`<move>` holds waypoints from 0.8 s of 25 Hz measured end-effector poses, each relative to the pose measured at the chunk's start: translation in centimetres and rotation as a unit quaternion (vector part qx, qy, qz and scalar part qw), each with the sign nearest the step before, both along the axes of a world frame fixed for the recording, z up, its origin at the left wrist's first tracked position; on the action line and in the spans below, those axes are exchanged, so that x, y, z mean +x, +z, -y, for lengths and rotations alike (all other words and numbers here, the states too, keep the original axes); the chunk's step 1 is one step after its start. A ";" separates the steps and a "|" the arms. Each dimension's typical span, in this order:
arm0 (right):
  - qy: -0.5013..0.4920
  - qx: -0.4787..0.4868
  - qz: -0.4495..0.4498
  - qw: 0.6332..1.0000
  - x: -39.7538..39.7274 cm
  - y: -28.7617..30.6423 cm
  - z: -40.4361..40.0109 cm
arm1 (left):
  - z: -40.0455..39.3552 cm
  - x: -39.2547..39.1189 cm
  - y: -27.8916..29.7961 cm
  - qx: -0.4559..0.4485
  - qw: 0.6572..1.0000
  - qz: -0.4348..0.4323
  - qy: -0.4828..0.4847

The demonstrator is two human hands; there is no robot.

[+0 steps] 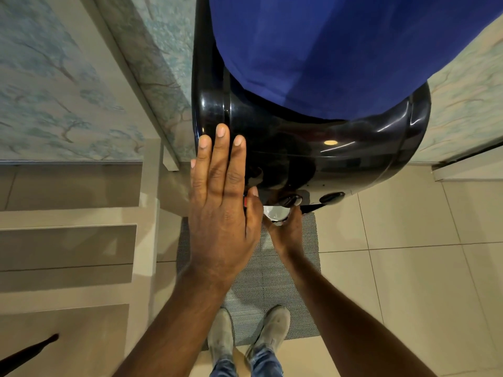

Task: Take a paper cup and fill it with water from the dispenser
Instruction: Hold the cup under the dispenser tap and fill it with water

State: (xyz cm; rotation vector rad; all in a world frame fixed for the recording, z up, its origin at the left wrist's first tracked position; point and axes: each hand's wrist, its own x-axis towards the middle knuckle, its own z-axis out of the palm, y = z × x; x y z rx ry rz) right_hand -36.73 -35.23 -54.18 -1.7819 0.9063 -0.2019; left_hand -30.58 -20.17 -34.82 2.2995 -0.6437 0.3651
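White paper cup [276,213] held under taps at dispenser [313,148] front, R hand [285,232] wrapped around it from below. L hand [221,202] flat, fingers [220,148] extended together, on dispenser's black top edge.

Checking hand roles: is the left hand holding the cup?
No, the left hand lies flat on the dispenser; the right hand holds the paper cup.

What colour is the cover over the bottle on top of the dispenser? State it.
Blue, a plain blue cover, seen in the head view above the glossy black dispenser.
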 end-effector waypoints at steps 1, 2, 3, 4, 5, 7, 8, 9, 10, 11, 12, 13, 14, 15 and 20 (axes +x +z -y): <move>-0.003 0.000 0.006 1.000 -0.1 -0.1 -0.1 | 0.0 0.0 0.0 0.000 1.000 0.000 0.001; -0.008 0.004 0.010 1.000 -0.1 -0.2 -0.1 | 0.0 0.0 0.0 0.000 1.000 -0.001 0.001; -0.013 0.009 0.015 1.000 -0.1 -0.2 -0.1 | 0.0 0.0 0.0 0.000 1.000 -0.001 0.002; -0.018 0.014 0.021 1.000 -0.2 -0.1 -0.1 | 0.0 -0.1 0.0 -0.001 1.000 -0.001 0.003; -0.022 0.014 0.028 0.999 -0.2 0.0 -0.1 | 0.0 -0.1 0.0 -0.002 1.000 -0.002 0.004; -0.025 0.012 0.042 0.999 -0.3 0.4 -0.1 | 0.0 -0.1 -0.1 -0.004 1.000 -0.004 0.005; -0.026 0.015 0.046 0.998 -0.5 0.5 -0.1 | -0.1 -0.1 -0.1 -0.005 1.000 -0.004 0.004; -0.031 0.016 0.048 0.998 -0.7 0.6 -0.2 | -0.1 -0.1 -0.1 -0.005 1.000 -0.004 0.003; -0.037 0.013 0.047 0.998 -1.1 0.8 -0.3 | -0.1 -0.1 -0.1 -0.003 1.000 -0.003 0.002; -0.042 0.009 0.047 0.998 -1.5 1.0 -0.4 | -0.1 -0.1 -0.1 -0.001 1.000 -0.003 0.001; -0.044 0.010 0.050 0.998 -2.0 1.4 -0.6 | -0.1 -0.2 0.1 0.003 1.000 -0.004 0.001; -0.042 0.011 0.054 0.998 -2.5 1.6 -0.8 | -0.2 -0.2 0.1 0.008 1.000 -0.005 0.002; -0.042 0.011 0.056 0.998 -3.1 2.2 -1.1 | -0.3 -0.3 0.4 0.013 1.000 -0.007 0.003; -0.043 0.010 0.056 0.997 -3.6 2.9 -1.4 | -0.3 -0.3 0.6 0.018 1.000 -0.009 0.004; -0.048 -0.006 0.045 0.998 -6.3 6.8 -3.0 | -1.1 -0.6 1.5 0.066 0.997 -0.028 -0.004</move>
